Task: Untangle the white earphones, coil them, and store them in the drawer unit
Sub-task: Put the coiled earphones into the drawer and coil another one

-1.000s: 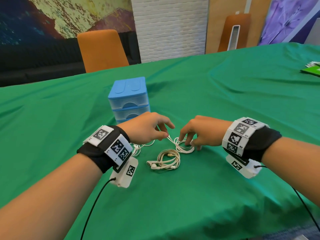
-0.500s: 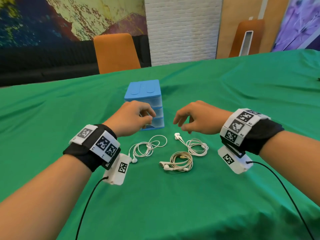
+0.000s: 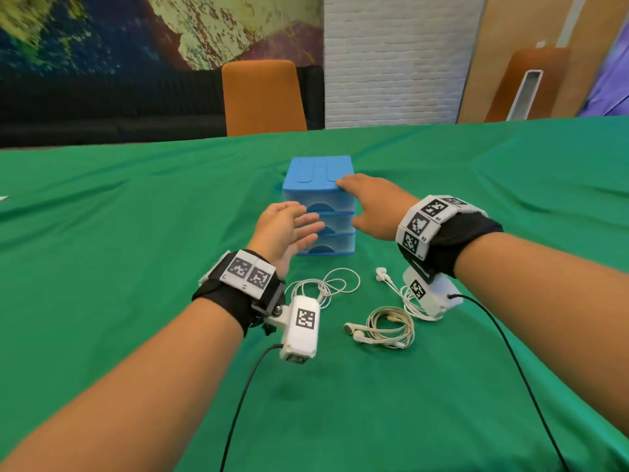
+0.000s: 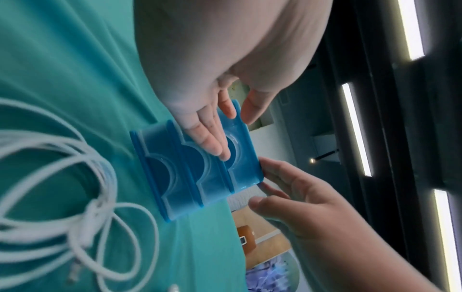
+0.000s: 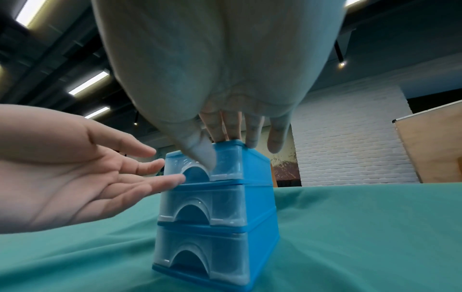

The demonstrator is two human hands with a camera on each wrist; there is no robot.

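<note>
The blue three-drawer unit (image 3: 320, 206) stands on the green cloth with all drawers closed. My right hand (image 3: 369, 201) rests on its top front corner with straight fingers (image 5: 230, 130), and the thumb lies over the top drawer's arched handle. My left hand (image 3: 289, 228) is open, palm turned right, fingertips (image 5: 172, 179) touching the top drawer's front at its left side. One white earphone coil (image 3: 325, 284) lies behind my left wrist. A second white set (image 3: 391, 284) lies partly hidden under my right wrist camera. Neither hand holds any cable.
A cream-coloured coiled earphone set (image 3: 384, 327) lies nearer me between my forearms. The green tablecloth (image 3: 136, 233) is wrinkled. An orange chair (image 3: 263, 97) stands beyond the table's far edge. Black camera cables trail from both wrists toward me.
Both hands let go of the earphones, which stay on the cloth, and moved forward to the drawer unit. The right hand landed on its top; the left hand opened at its front.
</note>
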